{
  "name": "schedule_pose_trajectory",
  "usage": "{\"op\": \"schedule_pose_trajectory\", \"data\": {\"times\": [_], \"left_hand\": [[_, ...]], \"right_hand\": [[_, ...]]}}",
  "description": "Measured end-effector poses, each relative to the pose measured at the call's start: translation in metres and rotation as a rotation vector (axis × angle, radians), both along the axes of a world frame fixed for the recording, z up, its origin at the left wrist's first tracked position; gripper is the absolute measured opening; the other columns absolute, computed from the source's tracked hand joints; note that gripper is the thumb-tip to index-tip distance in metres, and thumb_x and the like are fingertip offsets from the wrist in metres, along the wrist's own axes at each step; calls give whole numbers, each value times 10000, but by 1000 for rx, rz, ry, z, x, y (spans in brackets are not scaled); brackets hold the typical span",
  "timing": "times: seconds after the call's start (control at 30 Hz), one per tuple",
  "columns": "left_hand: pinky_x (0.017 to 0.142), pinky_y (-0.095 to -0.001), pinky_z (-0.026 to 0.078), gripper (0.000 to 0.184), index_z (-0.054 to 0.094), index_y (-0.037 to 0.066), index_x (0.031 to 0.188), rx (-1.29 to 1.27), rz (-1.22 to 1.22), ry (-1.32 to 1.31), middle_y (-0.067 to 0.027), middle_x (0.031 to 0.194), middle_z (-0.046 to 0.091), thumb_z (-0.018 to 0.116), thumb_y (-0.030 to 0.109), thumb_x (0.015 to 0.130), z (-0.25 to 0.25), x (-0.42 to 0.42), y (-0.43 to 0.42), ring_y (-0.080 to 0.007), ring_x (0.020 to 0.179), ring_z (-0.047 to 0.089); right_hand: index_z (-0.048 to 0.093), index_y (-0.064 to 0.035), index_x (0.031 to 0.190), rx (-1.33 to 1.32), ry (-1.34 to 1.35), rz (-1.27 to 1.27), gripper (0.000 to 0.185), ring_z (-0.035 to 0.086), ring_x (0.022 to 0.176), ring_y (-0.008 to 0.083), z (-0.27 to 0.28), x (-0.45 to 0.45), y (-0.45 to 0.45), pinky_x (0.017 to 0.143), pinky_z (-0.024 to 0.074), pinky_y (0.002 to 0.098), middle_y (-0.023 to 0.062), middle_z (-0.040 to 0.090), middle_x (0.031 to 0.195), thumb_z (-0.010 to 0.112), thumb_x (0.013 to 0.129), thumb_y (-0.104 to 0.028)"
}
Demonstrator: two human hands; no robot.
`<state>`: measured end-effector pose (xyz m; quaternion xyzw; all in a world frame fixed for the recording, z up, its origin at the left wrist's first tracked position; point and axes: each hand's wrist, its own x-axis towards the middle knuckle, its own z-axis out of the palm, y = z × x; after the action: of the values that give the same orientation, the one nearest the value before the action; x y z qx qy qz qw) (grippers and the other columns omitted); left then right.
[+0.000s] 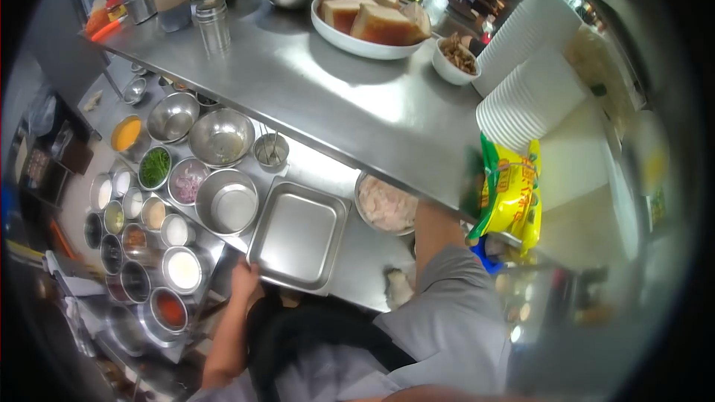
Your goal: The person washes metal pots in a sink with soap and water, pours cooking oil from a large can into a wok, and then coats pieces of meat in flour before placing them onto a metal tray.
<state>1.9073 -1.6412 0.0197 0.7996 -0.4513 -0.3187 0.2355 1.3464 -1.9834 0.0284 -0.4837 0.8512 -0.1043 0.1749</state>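
Note:
My left hand (244, 278) is closed on the near left corner of a shallow rectangular steel pan (298, 232). The pan lies on the counter before me with nothing in it. Reaching forward, my right forearm (438, 232) passes beneath the raised steel shelf, and the hand itself is hidden there. Beside that forearm stands a round steel bowl (384, 205) of pale, raw-looking meat pieces, partly covered by the shelf. A crumpled whitish cloth (400, 287) sits at the counter's near edge, close to my right sleeve.
Left of the pan are an unfilled steel pot (227, 202), chopped red onion (188, 182), green herbs (156, 167) and several sauce containers. The overhanging shelf (320, 100) carries a dish of large browned blocks (370, 45). Stacked white bowls (521, 97) and a yellow-green packet (510, 193) stand right.

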Motion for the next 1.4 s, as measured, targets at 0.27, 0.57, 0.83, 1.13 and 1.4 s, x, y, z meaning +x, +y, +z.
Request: {"op": "schedule_pose_trajectory", "data": {"times": [0.27, 0.57, 0.83, 1.13, 1.4], "left_hand": [[791, -516, 518, 362, 589, -60, 1084, 31, 15, -17, -290, 880, 683, 583, 267, 929, 1, -2, 3, -462, 881, 671], [816, -524, 512, 389, 587, -61, 1111, -60, -38, -71, -326, 934, 664, 592, 283, 929, -22, 3, -1, -487, 949, 646], [802, -509, 489, 387, 582, -70, 1083, -121, -104, -38, -317, 927, 662, 577, 291, 945, -20, 6, 1, -508, 943, 625], [907, -437, 458, 493, 532, -80, 1230, -107, -226, 72, -263, 1099, 625, 601, 334, 972, -11, 24, -3, -393, 1006, 603], [986, -425, 413, 425, 518, -46, 1270, -578, -409, -111, -209, 1237, 547, 556, 287, 1008, 39, 23, 47, -326, 1134, 520]], "right_hand": [[593, -98, 901, -60, -183, -77, 38, 567, 593, 253, -14, 9, -4, 508, 439, 368, 83, 595, 762, 586, 887, -132], [570, -108, 899, -485, -842, -235, 34, 538, 570, 217, 2, -2, -5, 468, 409, 344, 64, 565, 746, 596, 881, -94], [550, -116, 898, -771, -1699, -249, 81, 512, 549, 185, 89, 19, 32, 433, 383, 322, 46, 539, 731, 604, 876, -60], [556, -8, 893, -512, -1412, -565, 130, 469, 508, 192, 135, 94, 281, 389, 329, 302, 65, 539, 724, 597, 770, 9], [562, -6, 887, -386, -1424, -771, 147, 449, 480, 168, 39, 151, 458, 349, 283, 292, 66, 530, 697, 611, 749, -8]]}}
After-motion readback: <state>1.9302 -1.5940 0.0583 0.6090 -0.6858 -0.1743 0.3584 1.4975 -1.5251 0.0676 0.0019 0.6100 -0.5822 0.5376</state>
